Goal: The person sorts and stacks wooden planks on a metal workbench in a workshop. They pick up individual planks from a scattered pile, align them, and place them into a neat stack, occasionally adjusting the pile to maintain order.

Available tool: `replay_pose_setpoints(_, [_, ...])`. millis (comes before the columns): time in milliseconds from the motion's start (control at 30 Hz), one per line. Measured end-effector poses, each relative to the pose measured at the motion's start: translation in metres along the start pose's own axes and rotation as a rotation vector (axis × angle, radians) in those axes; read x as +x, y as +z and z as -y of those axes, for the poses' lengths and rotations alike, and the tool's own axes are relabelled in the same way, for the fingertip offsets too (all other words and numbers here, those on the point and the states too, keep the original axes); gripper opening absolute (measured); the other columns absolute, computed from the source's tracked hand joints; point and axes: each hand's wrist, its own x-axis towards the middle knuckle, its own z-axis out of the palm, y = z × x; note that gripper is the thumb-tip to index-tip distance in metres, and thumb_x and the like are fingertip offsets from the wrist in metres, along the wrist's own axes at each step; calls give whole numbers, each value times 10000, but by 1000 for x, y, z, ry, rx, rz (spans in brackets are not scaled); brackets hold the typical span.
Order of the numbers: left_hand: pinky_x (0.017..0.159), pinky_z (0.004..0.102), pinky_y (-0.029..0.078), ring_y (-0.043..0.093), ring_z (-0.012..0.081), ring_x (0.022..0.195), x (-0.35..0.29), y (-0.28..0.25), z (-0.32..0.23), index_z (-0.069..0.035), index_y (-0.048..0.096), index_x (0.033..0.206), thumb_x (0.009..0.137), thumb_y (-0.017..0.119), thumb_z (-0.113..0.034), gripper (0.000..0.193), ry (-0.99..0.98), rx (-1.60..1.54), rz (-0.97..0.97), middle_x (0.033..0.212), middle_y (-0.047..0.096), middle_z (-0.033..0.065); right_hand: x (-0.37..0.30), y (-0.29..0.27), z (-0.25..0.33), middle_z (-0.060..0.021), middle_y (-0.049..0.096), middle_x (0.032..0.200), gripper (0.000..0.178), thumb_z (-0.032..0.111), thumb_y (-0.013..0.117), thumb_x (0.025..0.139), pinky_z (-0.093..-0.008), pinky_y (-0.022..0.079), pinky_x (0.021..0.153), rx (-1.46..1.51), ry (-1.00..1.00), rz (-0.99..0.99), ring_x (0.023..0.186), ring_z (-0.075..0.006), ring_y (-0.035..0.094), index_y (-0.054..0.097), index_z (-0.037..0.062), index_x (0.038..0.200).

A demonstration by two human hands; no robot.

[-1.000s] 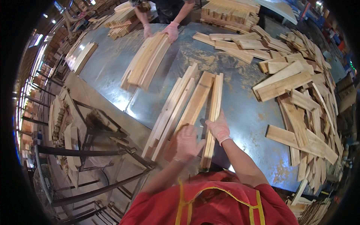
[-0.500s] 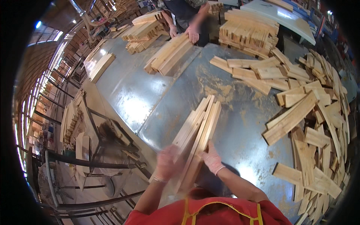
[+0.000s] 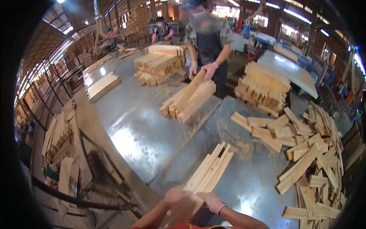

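A bundle of several pale wooden strips lies lengthwise in front of me, its far ends uneven on the metal table. My left hand, in a thin pinkish glove, closes on the bundle's left side near my body. On the opposite side my right hand, gloved alike, presses against the strips with its fingers reaching over them. The near ends of the strips pass down between my forearms and are blurred.
Across the metal table a co-worker handles another stack of boards. Loose boards are heaped along the right. Further stacks stand at the far left and far right. A metal-framed rack stands left of the table.
My view has tilted up, showing more of the workshop. The strips, split into two groups before, now lie closer together between my hands. The co-worker has lifted a board atop their stack.
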Motion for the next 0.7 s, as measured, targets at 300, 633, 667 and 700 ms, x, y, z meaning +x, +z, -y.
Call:
replay_pose_setpoints(300, [1011,461,528,683,432,1175,86,-126,54,-23,680,1319,922,636,-665,757,-19,148,99,1248,724,267,98,95,54,-67,721,1193,455,350,764,954,-464,603,799,-153,78,6,1096,-228,682,692,88,1318])
replay_pose_setpoints(633, [1006,526,512,630,454,1184,196,-175,119,-10,684,1215,964,633,-370,442,65,144,-273,1265,672,243,117,-32,102,-207,658,1283,635,392,677,911,-502,461,1080,-1124,-429,-626,1190,-434,602,556,49,1432])
replay_pose_setpoints(667, [1015,533,500,619,449,1179,205,-184,116,-13,671,1212,947,647,-349,428,80,287,-434,1252,664,230,116,-43,112,-198,646,1289,630,394,692,892,-519,445,1083,-1212,-399,-763,1191,-440,584,562,58,1410])
replay_pose_setpoints(700, [1031,542,481,602,437,1186,216,-188,112,-17,655,1210,934,652,-327,414,141,317,-481,1240,651,218,115,-52,116,-185,636,1311,624,407,703,883,-525,436,1083,-1296,-467,-803,1215,-430,570,568,66,1388])
